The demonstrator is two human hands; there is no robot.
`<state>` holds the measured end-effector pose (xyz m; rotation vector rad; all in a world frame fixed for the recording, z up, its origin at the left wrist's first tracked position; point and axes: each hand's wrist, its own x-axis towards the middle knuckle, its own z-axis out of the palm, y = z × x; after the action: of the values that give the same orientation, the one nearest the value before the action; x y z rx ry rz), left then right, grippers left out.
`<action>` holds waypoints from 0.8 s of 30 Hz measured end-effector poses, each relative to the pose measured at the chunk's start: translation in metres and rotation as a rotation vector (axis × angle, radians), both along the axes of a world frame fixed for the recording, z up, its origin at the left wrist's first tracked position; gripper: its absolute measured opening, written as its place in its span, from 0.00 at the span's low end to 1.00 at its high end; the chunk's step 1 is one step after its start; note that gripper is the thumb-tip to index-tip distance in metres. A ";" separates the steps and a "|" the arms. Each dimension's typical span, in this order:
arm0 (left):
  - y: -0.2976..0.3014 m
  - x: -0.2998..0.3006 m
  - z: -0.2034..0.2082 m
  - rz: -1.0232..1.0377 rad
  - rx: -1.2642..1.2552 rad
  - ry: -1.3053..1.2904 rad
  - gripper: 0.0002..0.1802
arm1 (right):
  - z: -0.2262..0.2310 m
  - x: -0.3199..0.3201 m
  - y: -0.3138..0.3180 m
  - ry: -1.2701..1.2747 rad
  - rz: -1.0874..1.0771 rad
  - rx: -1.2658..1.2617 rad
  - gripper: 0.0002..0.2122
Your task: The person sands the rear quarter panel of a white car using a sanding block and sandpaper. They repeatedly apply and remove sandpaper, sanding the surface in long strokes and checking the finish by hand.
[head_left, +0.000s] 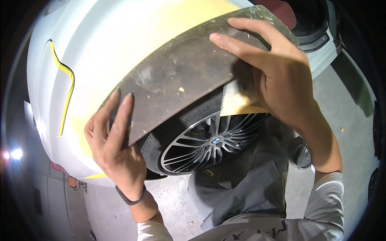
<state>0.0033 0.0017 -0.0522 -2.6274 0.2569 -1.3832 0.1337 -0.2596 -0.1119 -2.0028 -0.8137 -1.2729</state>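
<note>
A dark grey-brown thin sheet (177, 76), curved along its top edge and scuffed with pale flecks, lies against the car's wheel arch. My left hand (116, 140), with a dark band at the wrist, holds its lower left end, two fingers extended over its face. At the upper right, my right hand (281, 76) grips the sheet too, with two fingers stretched across it and the others hidden. A pale yellow piece of paper (241, 100) hangs below that palm, by the sheet's lower edge; what holds it is hidden.
Above the sheet spreads the white car panel (96, 52), with a yellowish patch and a yellow-taped slot (68, 80). Below it sits the wheel (213, 140) with a multi-spoke rim, close to my grey-trousered leg (241, 193). Concrete floor (337, 148) lies at right; a bright lamp (17, 154) shines far left.
</note>
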 end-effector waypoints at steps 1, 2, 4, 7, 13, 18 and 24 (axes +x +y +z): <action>-0.002 -0.002 -0.008 0.021 -0.010 -0.008 0.28 | -0.008 0.000 0.000 0.013 0.021 0.014 0.30; -0.002 -0.003 -0.016 -0.005 -0.070 -0.011 0.27 | -0.017 -0.002 0.001 0.017 0.027 0.015 0.30; 0.000 -0.006 -0.029 -0.007 -0.012 -0.029 0.26 | -0.033 -0.006 0.002 0.048 0.031 0.019 0.31; 0.005 -0.010 -0.047 -0.042 0.007 -0.030 0.24 | -0.055 -0.012 0.004 0.050 0.103 0.080 0.33; -0.017 -0.045 -0.066 -0.014 0.036 0.204 0.33 | -0.079 -0.047 -0.018 0.236 0.139 -0.004 0.32; -0.036 -0.052 -0.080 -0.180 0.123 0.461 0.36 | -0.077 -0.066 -0.075 0.298 0.152 -0.179 0.29; -0.050 -0.028 -0.166 -0.450 -0.664 1.185 0.18 | -0.142 -0.108 -0.177 0.640 -0.092 0.345 0.13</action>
<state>-0.0250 -0.0484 -0.2178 -3.7885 0.6132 0.3508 0.0256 -0.4364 -0.2536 -1.9900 -0.1818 -0.6764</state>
